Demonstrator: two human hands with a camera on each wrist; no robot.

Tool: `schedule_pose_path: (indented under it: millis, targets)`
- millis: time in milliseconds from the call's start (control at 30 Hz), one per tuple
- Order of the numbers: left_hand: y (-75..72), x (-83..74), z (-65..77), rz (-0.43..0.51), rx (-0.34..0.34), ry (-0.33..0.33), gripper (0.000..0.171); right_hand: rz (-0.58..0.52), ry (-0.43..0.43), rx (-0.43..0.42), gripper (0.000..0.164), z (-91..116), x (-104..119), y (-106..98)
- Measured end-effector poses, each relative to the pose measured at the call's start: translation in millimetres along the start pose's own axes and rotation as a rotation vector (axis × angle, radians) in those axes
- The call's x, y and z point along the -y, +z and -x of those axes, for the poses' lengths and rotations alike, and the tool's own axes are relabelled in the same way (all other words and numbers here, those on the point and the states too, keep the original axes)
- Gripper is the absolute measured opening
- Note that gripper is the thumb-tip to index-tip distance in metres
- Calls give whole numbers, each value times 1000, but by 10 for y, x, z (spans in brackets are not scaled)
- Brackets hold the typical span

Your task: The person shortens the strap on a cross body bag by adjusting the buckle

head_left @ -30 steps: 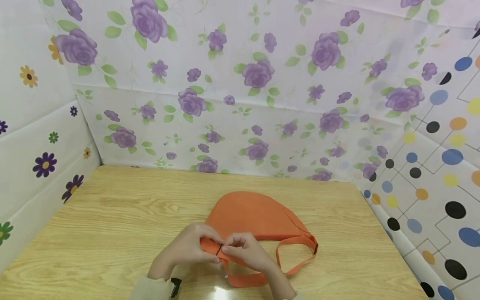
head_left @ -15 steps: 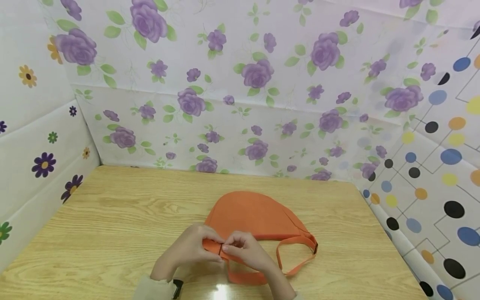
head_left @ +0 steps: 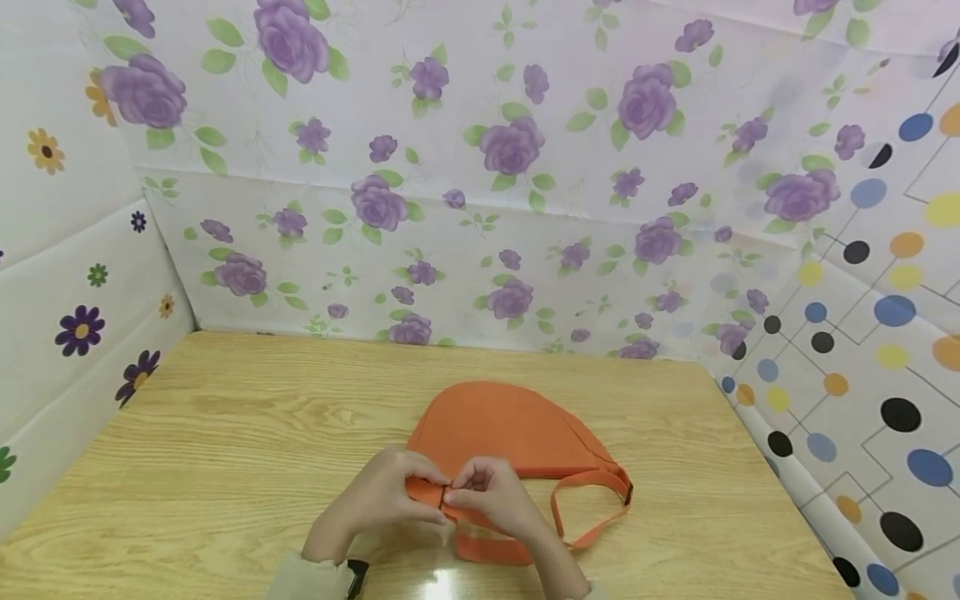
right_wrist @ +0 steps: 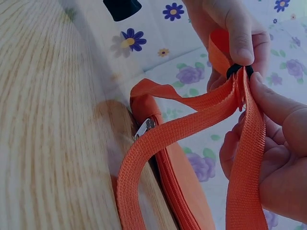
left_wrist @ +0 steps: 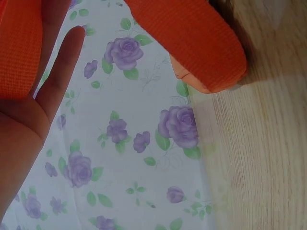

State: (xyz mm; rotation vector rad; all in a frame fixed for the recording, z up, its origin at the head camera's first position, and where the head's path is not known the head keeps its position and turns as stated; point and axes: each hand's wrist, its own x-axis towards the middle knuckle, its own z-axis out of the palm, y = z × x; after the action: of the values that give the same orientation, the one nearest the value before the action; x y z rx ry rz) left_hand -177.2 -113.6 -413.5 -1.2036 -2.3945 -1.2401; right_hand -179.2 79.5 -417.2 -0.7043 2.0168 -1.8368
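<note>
An orange sling bag (head_left: 510, 425) lies on the table, its zipped edge toward me. Its webbing strap (right_wrist: 163, 132) is raised at the left end, where a black slide buckle (right_wrist: 238, 72) sits on it. My left hand (head_left: 382, 496) pinches the strap at the buckle, thumb on the near side, and an orange loop rises beyond its thumb in the right wrist view. Just right of the buckle, my right hand (head_left: 495, 500) pinches the webbing between thumb and fingers. Beside the left palm (left_wrist: 19, 129), the left wrist view shows orange webbing close up.
The wood-grain table (head_left: 262, 433) has flower-printed sheeting (head_left: 450, 250) behind it and a dotted sheet (head_left: 847, 400) along the right. A metal zipper pull (right_wrist: 145, 128) hangs at the bag's end. Another strap loop (head_left: 555, 508) lies on the table toward the right.
The hanging strap part below the hands has drawn up slightly toward them. Both hands keep their grip at the buckle, with only small shifts.
</note>
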Motion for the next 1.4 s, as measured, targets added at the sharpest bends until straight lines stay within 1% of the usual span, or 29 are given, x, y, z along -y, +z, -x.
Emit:
schedule_pose_path:
  millis: [167,267,333,400,500,633,767,933,1200,1400]
  targets:
    - [18,9,-6,12,7,-16,26,0,-6,-8,13,-33,-178,-36]
    - [26,18,-4,22,9,-25,27,18,-6,-11,14,-26,-212,-52]
    - [25,23,0,24,8,-32,28,35,14,-12,14,-17,-213,-66]
    - [21,24,5,26,7,-45,29,51,30,-15,13,0,-190,-83]
    - [9,24,12,32,4,-70,30,71,39,-12,13,40,-96,-106]
    - [-2,26,21,52,3,-98,29,101,35,17,15,86,26,-139]
    - [-4,30,25,63,2,-118,29,114,41,50,16,100,57,-168]
    - [6,38,31,65,0,-141,29,98,15,63,16,102,44,-180]
    - [13,39,24,51,8,-139,29,60,-26,58,15,55,-175,-222]
    - [22,29,7,30,9,-112,29,60,-48,61,17,26,-195,-203]
